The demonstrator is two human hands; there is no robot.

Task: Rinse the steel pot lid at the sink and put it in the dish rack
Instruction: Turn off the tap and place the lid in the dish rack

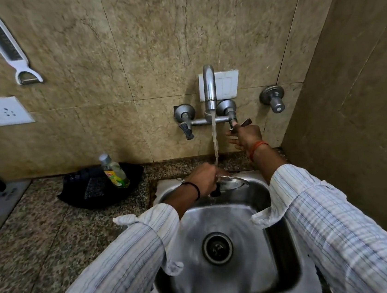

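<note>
My left hand [204, 177] grips the steel pot lid [234, 182] by its near edge and holds it almost flat over the back of the steel sink [277, 211]. The lid's black knob [215, 192] points down. Water runs from the tap spout [209, 89] in a stream that lands on my left hand and the lid. My right hand [247, 136] reaches up to the tap's right lever [245, 123], thumb and forefinger on it, the other fingers spread. No dish rack is in view.
A black bowl [77, 193] on the granite counter left of the sink holds a dish soap bottle [115, 170] and a scrubber. The tap's left lever [187, 130] and a separate wall valve [274, 99] stick out from the tiled wall. A side wall closes in on the right.
</note>
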